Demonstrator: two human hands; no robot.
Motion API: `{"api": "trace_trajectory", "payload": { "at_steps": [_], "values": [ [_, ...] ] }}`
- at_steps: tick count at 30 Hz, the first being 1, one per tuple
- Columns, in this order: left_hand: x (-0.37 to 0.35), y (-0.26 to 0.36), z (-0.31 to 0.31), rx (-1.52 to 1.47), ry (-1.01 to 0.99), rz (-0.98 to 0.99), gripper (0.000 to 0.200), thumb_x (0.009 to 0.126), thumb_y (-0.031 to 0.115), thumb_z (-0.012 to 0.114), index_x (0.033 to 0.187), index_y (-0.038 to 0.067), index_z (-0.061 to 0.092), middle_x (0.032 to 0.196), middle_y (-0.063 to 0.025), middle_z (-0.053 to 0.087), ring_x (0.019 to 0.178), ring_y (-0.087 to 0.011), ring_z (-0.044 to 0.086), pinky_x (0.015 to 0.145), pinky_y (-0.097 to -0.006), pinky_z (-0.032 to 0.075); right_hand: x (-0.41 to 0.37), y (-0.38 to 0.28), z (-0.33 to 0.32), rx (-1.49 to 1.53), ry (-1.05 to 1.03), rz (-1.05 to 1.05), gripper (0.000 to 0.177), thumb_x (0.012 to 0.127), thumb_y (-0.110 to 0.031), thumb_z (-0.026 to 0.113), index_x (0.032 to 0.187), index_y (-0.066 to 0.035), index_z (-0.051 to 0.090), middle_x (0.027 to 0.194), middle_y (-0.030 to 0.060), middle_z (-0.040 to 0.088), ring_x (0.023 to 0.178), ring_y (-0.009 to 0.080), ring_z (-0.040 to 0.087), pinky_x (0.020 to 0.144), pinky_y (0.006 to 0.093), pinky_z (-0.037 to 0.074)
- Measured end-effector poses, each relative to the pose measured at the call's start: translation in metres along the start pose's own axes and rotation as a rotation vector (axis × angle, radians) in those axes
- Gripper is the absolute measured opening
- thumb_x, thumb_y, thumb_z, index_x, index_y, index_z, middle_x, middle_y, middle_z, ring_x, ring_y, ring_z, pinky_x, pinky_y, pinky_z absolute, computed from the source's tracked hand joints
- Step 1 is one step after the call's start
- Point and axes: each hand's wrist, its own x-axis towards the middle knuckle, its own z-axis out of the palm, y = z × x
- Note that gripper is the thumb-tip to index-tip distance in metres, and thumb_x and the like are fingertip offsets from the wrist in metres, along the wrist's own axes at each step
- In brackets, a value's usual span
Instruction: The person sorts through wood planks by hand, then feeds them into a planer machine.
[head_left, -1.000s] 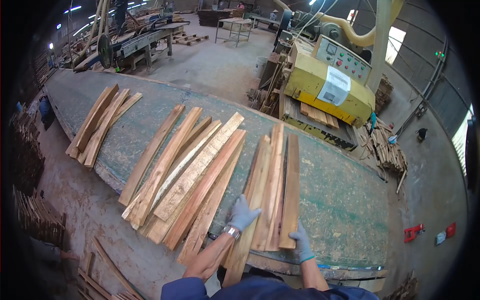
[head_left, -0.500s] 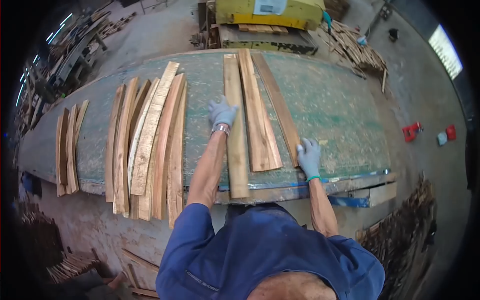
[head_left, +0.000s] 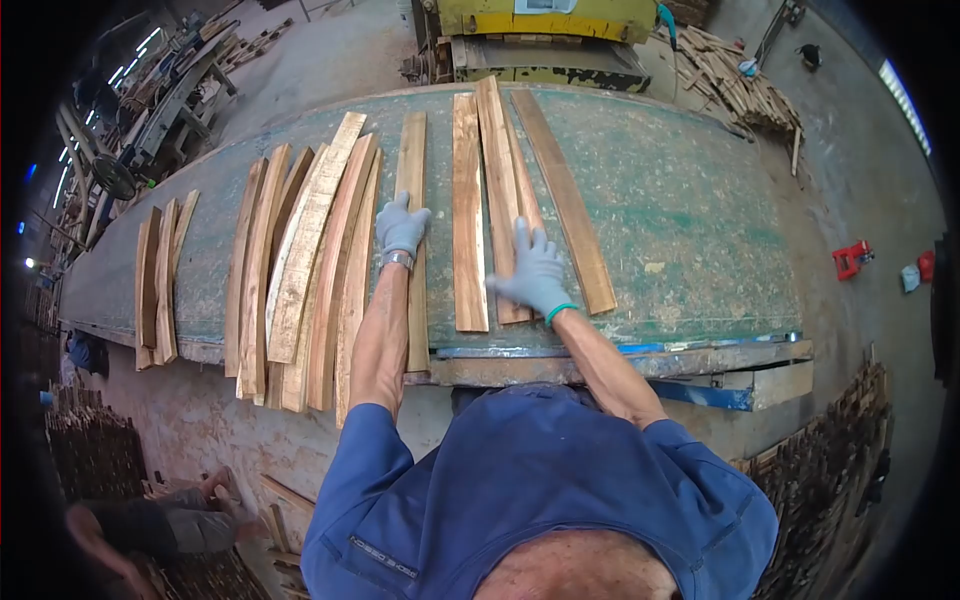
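Observation:
My left hand (head_left: 402, 230), in a grey glove, lies across a pale wooden plank (head_left: 413, 160), its fingers and thumb around the sides. My right hand (head_left: 534, 272), gloved too, rests with fingers spread over a middle plank (head_left: 497, 160) and a narrow strip partly under it. To their left lies a separate brown plank (head_left: 467, 215) with a light edge. A darker plank (head_left: 562, 195) slants away on the right of my right hand. Left of my left hand, several planks (head_left: 318, 220) lie side by side, some overlapping and jutting past the table's near edge.
The worn green table (head_left: 690, 220) carries a smaller plank group (head_left: 160, 270) at far left. Beyond it stands a yellow machine (head_left: 545, 30) near a heap of wood strips (head_left: 730, 85). Stacked wood (head_left: 830, 470) stands lower right. Another person (head_left: 150, 525) is at lower left.
My left hand has shifted left with the pale plank. My right hand has left the dark plank's near end and moved left onto the middle planks, which now lie apart.

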Motion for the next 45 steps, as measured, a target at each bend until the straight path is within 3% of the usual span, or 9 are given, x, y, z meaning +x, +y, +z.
{"api": "trace_trajectory", "payload": {
  "at_steps": [8, 11, 13, 19, 22, 25, 26, 39, 45],
  "values": [
    [0.0, 0.0, 0.039, 0.12, -0.108, -0.058, 0.077, 0.086, 0.066, 0.051, 0.15, 0.026, 0.04, 0.152, -0.0115, 0.04, 0.137, -0.0401, 0.036, 0.113, -0.054, 0.026, 0.013, -0.01, -0.006, -0.121, -0.081, 0.132, 0.114, 0.063, -0.026, 0.081, 0.155, -0.004, 0.018, 0.134, 0.0236, 0.045, 0.122, 0.0349, 0.045, 0.1, 0.0479, 0.041],
    [-0.011, 0.026, 0.045, 0.18, -0.136, -0.082, 0.079, 0.085, 0.07, 0.049, 0.15, 0.026, 0.039, 0.154, -0.0124, 0.036, 0.139, -0.039, 0.034, 0.112, -0.0572, 0.024, 0.044, 0.065, 0.021, 0.752, 0.176, -0.137, 0.097, 0.067, -0.012, 0.07, 0.152, 0.002, 0.025, 0.134, 0.0247, 0.05, 0.122, 0.0287, 0.051, 0.102, 0.0408, 0.043],
    [-0.025, 0.048, 0.041, 0.207, -0.142, -0.062, 0.085, 0.082, 0.075, 0.049, 0.151, 0.026, 0.039, 0.151, -0.0189, 0.035, 0.14, -0.0371, 0.03, 0.111, -0.0548, 0.024, 0.035, 0.095, -0.035, 1.403, -0.076, 0.007, 0.086, 0.067, -0.008, 0.062, 0.146, 0.009, 0.033, 0.144, 0.0231, 0.046, 0.132, 0.0271, 0.047, 0.11, 0.0327, 0.037],
    [-0.028, 0.055, 0.053, 0.208, -0.066, 0.004, 0.086, 0.08, 0.073, 0.054, 0.148, 0.022, 0.043, 0.142, -0.0243, 0.04, 0.136, -0.0374, 0.033, 0.11, -0.0507, 0.024, -0.012, 0.179, -0.077, 1.354, -0.03, -0.104, 0.077, 0.07, -0.007, 0.054, 0.144, 0.008, 0.038, 0.141, 0.0172, 0.051, 0.126, 0.0239, 0.052, 0.106, 0.0322, 0.041],
    [-0.029, 0.054, 0.057, 0.212, -0.045, 0.025, 0.085, 0.08, 0.071, 0.057, 0.147, 0.02, 0.045, 0.141, -0.0249, 0.041, 0.134, -0.0379, 0.036, 0.11, -0.0497, 0.026, 0.0, 0.262, -0.051, 0.83, -0.151, 0.077, 0.078, 0.076, -0.018, 0.063, 0.146, 0.005, 0.036, 0.142, 0.0179, 0.05, 0.128, 0.0285, 0.051, 0.107, 0.037, 0.042],
    [-0.025, 0.062, 0.058, 0.203, -0.052, 0.025, 0.085, 0.079, 0.07, 0.058, 0.146, 0.019, 0.046, 0.139, -0.0255, 0.042, 0.132, -0.0386, 0.037, 0.109, -0.0494, 0.028, -0.028, 0.219, -0.048, 0.115, 0.242, 0.112, 0.085, 0.078, -0.035, 0.071, 0.147, -0.001, 0.036, 0.145, 0.0208, 0.044, 0.13, 0.0373, 0.047, 0.108, 0.0429, 0.041],
    [-0.027, 0.066, 0.059, 0.197, -0.06, 0.019, 0.085, 0.079, 0.07, 0.059, 0.146, 0.019, 0.046, 0.139, -0.0257, 0.043, 0.132, -0.0389, 0.038, 0.108, -0.0492, 0.029, -0.043, 0.18, -0.069, -0.077, 0.124, 0.196, 0.092, 0.075, -0.05, 0.075, 0.147, -0.005, 0.037, 0.141, 0.023, 0.044, 0.125, 0.0439, 0.046, 0.105, 0.0483, 0.041],
    [-0.019, 0.133, 0.106, -0.002, -0.208, 0.11, 0.085, 0.077, 0.064, 0.065, 0.148, 0.022, 0.043, 0.152, -0.0331, 0.025, 0.142, -0.048, 0.024, 0.118, -0.0464, 0.021, 0.025, 0.22, 0.008, -0.03, 0.352, -0.098, 0.046, 0.092, -0.033, 0.055, 0.131, -0.009, 0.059, 0.121, 0.0262, 0.057, 0.102, 0.0429, 0.054, 0.091, 0.0498, 0.046],
    [-0.041, 0.107, 0.037, -0.069, -0.44, 0.258, 0.096, 0.075, 0.065, 0.067, 0.154, 0.024, 0.03, 0.159, -0.0302, 0.005, 0.147, -0.05, 0.005, 0.12, -0.0534, 0.011, -0.022, 0.187, -0.038, -0.074, 0.276, -0.072, 0.074, 0.081, -0.056, 0.065, 0.139, -0.012, 0.053, 0.148, 0.0282, 0.036, 0.124, 0.0461, 0.044, 0.103, 0.0557, 0.037]
  ]
}}
